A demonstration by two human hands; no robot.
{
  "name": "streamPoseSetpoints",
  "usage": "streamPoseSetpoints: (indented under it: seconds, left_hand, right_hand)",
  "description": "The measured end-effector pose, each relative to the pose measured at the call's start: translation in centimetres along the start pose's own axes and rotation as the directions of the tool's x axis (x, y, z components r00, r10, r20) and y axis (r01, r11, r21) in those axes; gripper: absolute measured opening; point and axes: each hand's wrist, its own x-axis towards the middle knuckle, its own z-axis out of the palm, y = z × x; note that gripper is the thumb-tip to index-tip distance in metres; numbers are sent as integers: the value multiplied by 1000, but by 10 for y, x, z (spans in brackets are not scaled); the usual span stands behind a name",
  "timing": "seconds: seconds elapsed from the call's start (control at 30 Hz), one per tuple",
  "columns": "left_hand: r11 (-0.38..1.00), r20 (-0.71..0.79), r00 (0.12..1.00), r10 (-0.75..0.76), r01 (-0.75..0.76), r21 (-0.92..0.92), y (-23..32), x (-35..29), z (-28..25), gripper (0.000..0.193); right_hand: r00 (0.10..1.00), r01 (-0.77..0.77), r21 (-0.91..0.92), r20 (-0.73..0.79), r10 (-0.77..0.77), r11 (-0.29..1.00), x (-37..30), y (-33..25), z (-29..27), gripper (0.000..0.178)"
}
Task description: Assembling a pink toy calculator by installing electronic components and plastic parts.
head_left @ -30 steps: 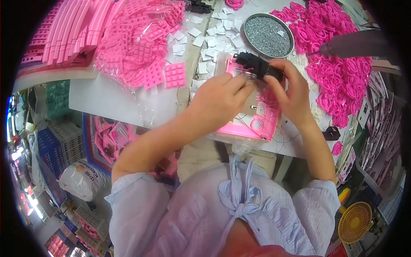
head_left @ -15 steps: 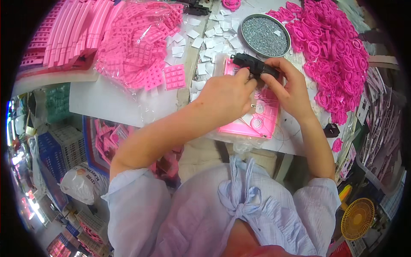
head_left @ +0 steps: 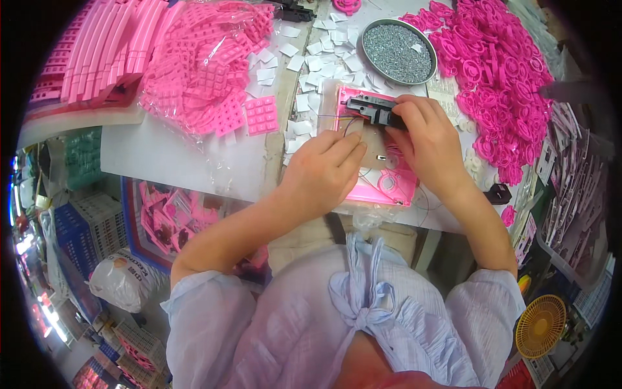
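Note:
A black plastic mechanism, long and narrow, lies over the upper part of a pink plastic casing. My right hand grips the mechanism's right end between thumb and fingers. My left hand is closed in a pinch at several thin wires beside the mechanism's left end. Its fingertips rest near a tan circuit board in the casing; which wire they hold is hard to make out. Part of the casing is hidden under my hands.
Behind the casing stands a round tray of small metal screws. White paper pieces lie scattered to its left. Pink keypads and a bagged heap fill the left; magenta ring-shaped parts pile on the right. Below the left table edge sits a blue-rimmed crate.
The black mechanism has turned more level over the casing. My left hand has come off it, moving left and toward me, and the wires now show. My right hand still holds the mechanism.

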Motion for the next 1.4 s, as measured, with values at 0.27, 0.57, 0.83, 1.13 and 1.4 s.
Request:
streamPoseSetpoints:
  seconds: [0.27, 0.57, 0.83, 1.13, 1.4]
  left_hand:
    - [999, -4, 999, -36, 37, 8, 6, -6, 6, 38]
    - [994, -34, 997, -74, 71, -86, 5, -5, 4, 37]
    - [993, -43, 997, -67, 63, -103, 2, -6, 7, 37]
    - [989, -40, 996, -74, 68, -128, 2, -6, 6, 36]
    - [988, -46, 996, -71, 64, -139, 0, -6, 8, 36]
  right_hand:
    - [961, 80, -235, 277, -12, 969, 23, -13, -12, 21]
    - [997, 56, -44, 60, -53, 997, 1, -1, -3, 38]
    - [998, 62, -41, 8, -61, 997, 1, 2, -2, 37]
    - [987, 35, 32, 157, -40, 999, 16, 16, -24, 36]
    - [994, 3, 96, 107, -13, 995, 17, 17, -18, 38]
